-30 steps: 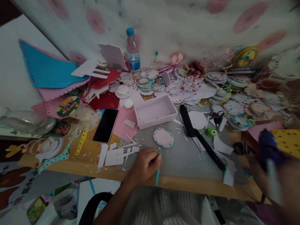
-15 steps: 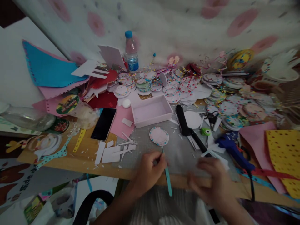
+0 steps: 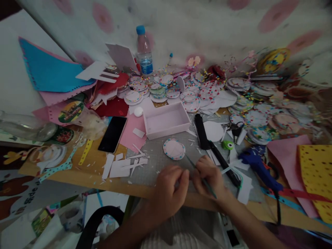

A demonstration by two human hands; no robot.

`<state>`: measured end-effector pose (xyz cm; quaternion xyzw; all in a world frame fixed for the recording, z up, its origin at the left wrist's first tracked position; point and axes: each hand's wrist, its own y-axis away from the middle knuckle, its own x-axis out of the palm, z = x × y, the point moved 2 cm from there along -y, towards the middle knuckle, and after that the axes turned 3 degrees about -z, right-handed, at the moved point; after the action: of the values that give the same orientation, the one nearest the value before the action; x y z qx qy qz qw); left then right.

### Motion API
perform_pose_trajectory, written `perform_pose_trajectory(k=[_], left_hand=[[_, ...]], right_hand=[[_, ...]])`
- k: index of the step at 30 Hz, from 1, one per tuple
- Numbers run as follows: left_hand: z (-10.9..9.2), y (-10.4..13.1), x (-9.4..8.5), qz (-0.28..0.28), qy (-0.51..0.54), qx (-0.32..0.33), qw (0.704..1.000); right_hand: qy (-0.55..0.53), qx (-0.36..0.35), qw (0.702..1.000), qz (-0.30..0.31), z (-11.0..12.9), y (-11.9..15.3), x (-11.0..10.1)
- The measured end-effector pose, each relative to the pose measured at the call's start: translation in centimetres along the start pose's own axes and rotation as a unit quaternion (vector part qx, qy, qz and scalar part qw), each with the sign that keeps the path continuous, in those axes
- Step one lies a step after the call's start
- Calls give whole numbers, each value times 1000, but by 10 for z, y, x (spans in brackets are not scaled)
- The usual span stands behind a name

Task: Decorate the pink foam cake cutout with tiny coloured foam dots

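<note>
My right hand point(image 3: 207, 176) is closed on a thin teal tool point(image 3: 209, 188), whose pointed tip reaches up and left toward a round white paper disc point(image 3: 174, 149) with coloured dots round its rim. Just left of it, my left hand point(image 3: 172, 188) is closed at the mat's front edge, its fingers curled and partly hidden; what it pinches, if anything, is too small to make out. The disc lies flat on the grey mat point(image 3: 153, 173), touched by neither hand. Behind the disc sits an open white box point(image 3: 167, 121).
A phone point(image 3: 112, 134) and paper scraps point(image 3: 120, 168) lie left. On the right are a black tool point(image 3: 201, 131), a green punch point(image 3: 228, 145) and a blue glue gun point(image 3: 256, 166). Decorated discs and a bottle point(image 3: 144, 52) stand behind.
The teal tool has passed from my left hand to my right hand, which has moved left beside the other. A thin pale green strip now hangs over the black tool's lower end.
</note>
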<state>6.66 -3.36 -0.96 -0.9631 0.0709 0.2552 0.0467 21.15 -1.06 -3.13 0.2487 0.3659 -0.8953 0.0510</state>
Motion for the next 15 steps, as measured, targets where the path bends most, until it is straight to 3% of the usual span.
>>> perform_pose_trajectory(k=[4,7,10,15], left_hand=[[14,15,3,26,-126,169,977],[29,23,8,23,-192,223,955],[35,23,12,28,-222,241,944],[36,16,16,94,-245,204,943]], right_hand=[[-24,86,991,-96,-12,5,3],[-42,112,989,-92,-13,11,7],[-53,118,988,-80,-14,12,8],[-55,138,986,-75,-15,8,6]])
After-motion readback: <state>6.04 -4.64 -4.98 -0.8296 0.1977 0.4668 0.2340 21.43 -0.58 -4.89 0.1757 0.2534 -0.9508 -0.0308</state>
